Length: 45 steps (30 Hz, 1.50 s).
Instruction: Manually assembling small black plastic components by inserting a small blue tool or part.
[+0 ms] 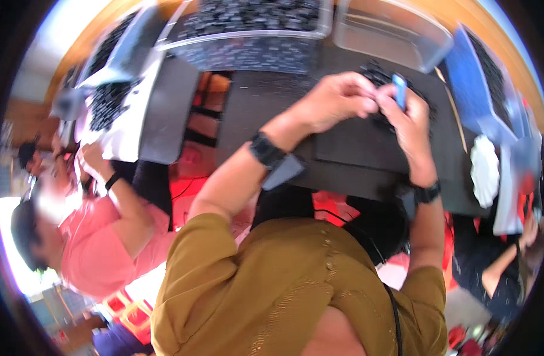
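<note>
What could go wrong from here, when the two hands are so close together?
The right hand grips a blue object near the left hand; if it slips, it might poke a finger. Small black pieces lie loose by the hands; a bump could scatter them.

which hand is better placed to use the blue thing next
Likely the right hand: it holds the blue object, while the left hand is beside it, fingertips close to the right's.
</note>
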Each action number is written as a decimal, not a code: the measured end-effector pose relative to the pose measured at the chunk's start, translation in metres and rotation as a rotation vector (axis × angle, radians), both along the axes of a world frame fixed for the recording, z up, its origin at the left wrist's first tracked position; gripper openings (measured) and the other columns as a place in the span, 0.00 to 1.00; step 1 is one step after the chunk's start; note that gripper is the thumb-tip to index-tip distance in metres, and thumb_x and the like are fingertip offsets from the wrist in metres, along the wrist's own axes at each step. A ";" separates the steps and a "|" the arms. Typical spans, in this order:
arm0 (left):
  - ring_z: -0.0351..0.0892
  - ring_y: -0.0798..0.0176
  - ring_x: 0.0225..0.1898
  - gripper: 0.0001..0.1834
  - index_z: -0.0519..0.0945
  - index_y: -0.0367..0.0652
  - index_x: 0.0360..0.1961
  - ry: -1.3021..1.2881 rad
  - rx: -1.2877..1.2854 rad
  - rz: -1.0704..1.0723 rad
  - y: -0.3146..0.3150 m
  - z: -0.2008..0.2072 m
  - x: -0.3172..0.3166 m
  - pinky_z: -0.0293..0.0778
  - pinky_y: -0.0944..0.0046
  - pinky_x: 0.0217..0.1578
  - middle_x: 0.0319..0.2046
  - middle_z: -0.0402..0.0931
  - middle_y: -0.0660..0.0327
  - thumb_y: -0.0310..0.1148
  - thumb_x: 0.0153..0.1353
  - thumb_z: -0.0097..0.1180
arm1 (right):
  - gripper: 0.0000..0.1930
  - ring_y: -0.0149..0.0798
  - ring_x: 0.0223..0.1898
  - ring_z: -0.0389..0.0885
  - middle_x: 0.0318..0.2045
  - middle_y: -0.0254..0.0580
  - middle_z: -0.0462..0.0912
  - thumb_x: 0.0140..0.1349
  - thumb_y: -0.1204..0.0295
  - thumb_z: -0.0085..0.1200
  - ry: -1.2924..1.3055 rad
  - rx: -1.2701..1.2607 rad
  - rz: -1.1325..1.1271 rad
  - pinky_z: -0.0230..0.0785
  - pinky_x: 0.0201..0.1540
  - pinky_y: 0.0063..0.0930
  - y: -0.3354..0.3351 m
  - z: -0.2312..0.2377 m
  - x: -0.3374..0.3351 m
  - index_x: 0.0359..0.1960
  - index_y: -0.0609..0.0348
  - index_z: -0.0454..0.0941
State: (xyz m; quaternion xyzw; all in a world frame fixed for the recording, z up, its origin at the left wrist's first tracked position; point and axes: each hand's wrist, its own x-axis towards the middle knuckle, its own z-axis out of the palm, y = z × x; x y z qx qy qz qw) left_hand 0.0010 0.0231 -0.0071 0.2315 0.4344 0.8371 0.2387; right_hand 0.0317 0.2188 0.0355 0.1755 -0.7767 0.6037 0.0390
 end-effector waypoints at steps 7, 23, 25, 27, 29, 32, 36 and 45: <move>0.77 0.67 0.42 0.08 0.77 0.42 0.47 -0.176 0.170 0.010 -0.016 0.010 -0.005 0.77 0.72 0.43 0.45 0.78 0.58 0.29 0.68 0.54 | 0.15 0.21 0.28 0.71 0.26 0.29 0.76 0.71 0.61 0.49 0.072 -0.136 0.107 0.64 0.31 0.17 0.009 0.001 -0.004 0.40 0.63 0.79; 0.78 0.67 0.43 0.09 0.76 0.42 0.47 -0.206 0.248 0.012 -0.017 0.012 -0.005 0.78 0.72 0.45 0.46 0.77 0.58 0.28 0.67 0.54 | 0.13 0.45 0.25 0.78 0.26 0.44 0.80 0.63 0.61 0.58 0.523 0.258 -0.080 0.70 0.28 0.33 0.001 -0.007 -0.004 0.37 0.60 0.81; 0.78 0.67 0.43 0.09 0.76 0.43 0.47 -0.193 0.250 0.006 -0.017 0.011 -0.005 0.78 0.71 0.45 0.46 0.77 0.57 0.27 0.67 0.54 | 0.13 0.45 0.25 0.79 0.26 0.44 0.79 0.63 0.61 0.58 0.513 0.278 -0.085 0.70 0.28 0.33 0.000 -0.005 -0.003 0.36 0.60 0.81; 0.78 0.67 0.44 0.09 0.76 0.42 0.47 -0.185 0.256 0.002 -0.017 0.010 -0.006 0.78 0.71 0.46 0.47 0.77 0.57 0.27 0.67 0.54 | 0.13 0.45 0.24 0.79 0.26 0.44 0.79 0.63 0.61 0.58 0.505 0.297 -0.090 0.70 0.28 0.34 0.000 -0.004 -0.002 0.36 0.60 0.80; 0.78 0.66 0.44 0.09 0.76 0.42 0.47 -0.179 0.255 0.003 -0.016 0.009 -0.006 0.78 0.71 0.46 0.47 0.77 0.57 0.27 0.67 0.54 | 0.13 0.45 0.24 0.79 0.25 0.43 0.79 0.63 0.62 0.58 0.495 0.306 -0.106 0.70 0.27 0.34 0.000 -0.005 -0.002 0.35 0.60 0.80; 0.78 0.67 0.43 0.09 0.77 0.43 0.48 -0.177 0.239 0.024 -0.015 0.012 -0.005 0.77 0.70 0.45 0.44 0.78 0.59 0.27 0.67 0.54 | 0.12 0.44 0.23 0.78 0.25 0.43 0.79 0.63 0.62 0.59 0.508 0.328 -0.116 0.70 0.26 0.34 0.001 -0.004 -0.002 0.36 0.60 0.81; 0.79 0.67 0.42 0.09 0.78 0.44 0.48 -0.182 0.218 0.045 -0.014 0.012 -0.004 0.77 0.70 0.44 0.41 0.79 0.60 0.27 0.67 0.55 | 0.12 0.43 0.23 0.79 0.25 0.43 0.79 0.62 0.63 0.59 0.504 0.317 -0.122 0.70 0.26 0.33 0.002 -0.003 -0.001 0.36 0.60 0.81; 0.78 0.65 0.44 0.07 0.76 0.40 0.45 -0.177 0.248 -0.007 -0.014 0.010 -0.005 0.77 0.70 0.46 0.45 0.77 0.57 0.27 0.67 0.54 | 0.11 0.43 0.24 0.80 0.26 0.43 0.81 0.62 0.64 0.60 0.486 0.329 -0.121 0.70 0.26 0.33 0.002 -0.002 0.000 0.36 0.60 0.80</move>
